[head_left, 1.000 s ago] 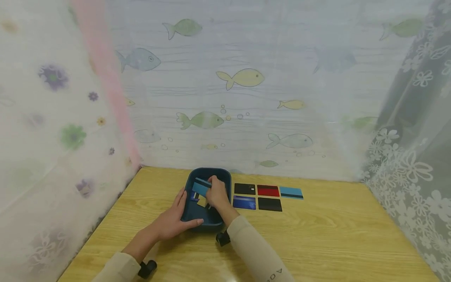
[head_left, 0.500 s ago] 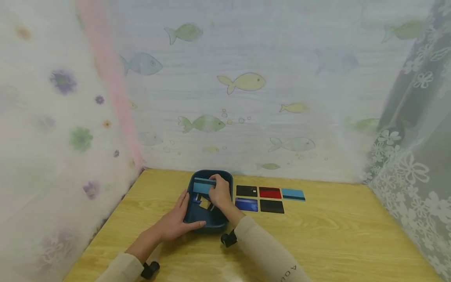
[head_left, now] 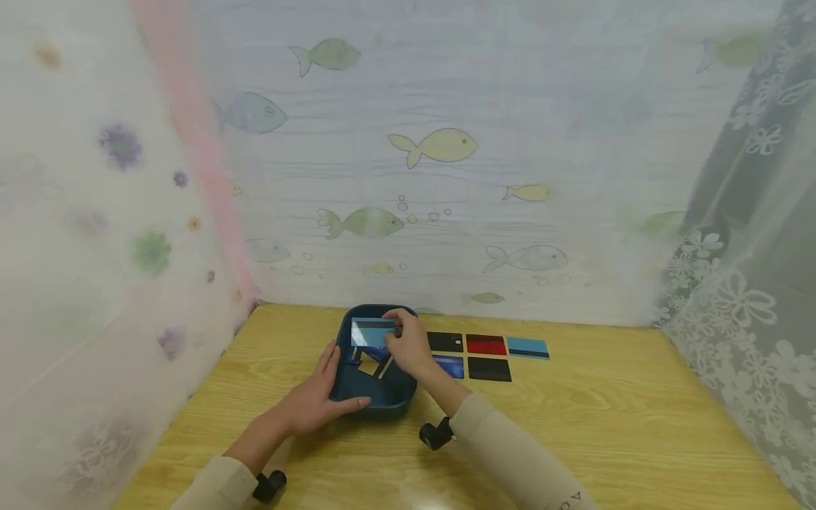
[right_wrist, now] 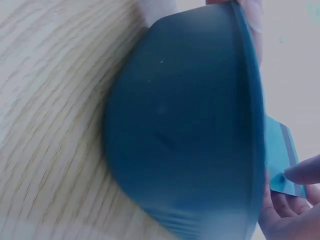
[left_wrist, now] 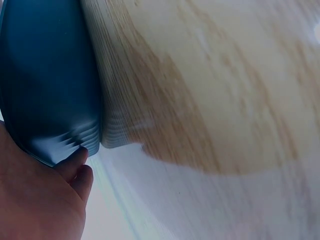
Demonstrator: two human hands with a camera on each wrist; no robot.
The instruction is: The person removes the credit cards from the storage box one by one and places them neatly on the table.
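In the head view a dark blue plastic bin [head_left: 376,394] stands on the wooden table [head_left: 574,432]. My left hand [head_left: 311,405] rests against its near left corner, fingers fairly straight along the left wall and thumb across the front. A light blue card [head_left: 371,335] with a dark stripe is pinched between thumb and fingers of my right hand [head_left: 410,346], above the bin's far part. In the right wrist view the same card [right_wrist: 281,159] shows past the bin's rim. Below it in the bin lie a tan card [head_left: 368,367] and other striped or blue cards, partly covered.
Right of the bin, cards lie in two rows: black [head_left: 445,342], red [head_left: 486,345] and light blue [head_left: 528,348] behind, blue [head_left: 454,367] and another black card [head_left: 489,369] in front. The right hand partly covers their left edge. A fish-patterned curtain [head_left: 446,212] hangs behind the table.
My right hand has raised the light blue card and moved slightly right, bringing the card level with the bin's far rim. The left hand stays against the bin.
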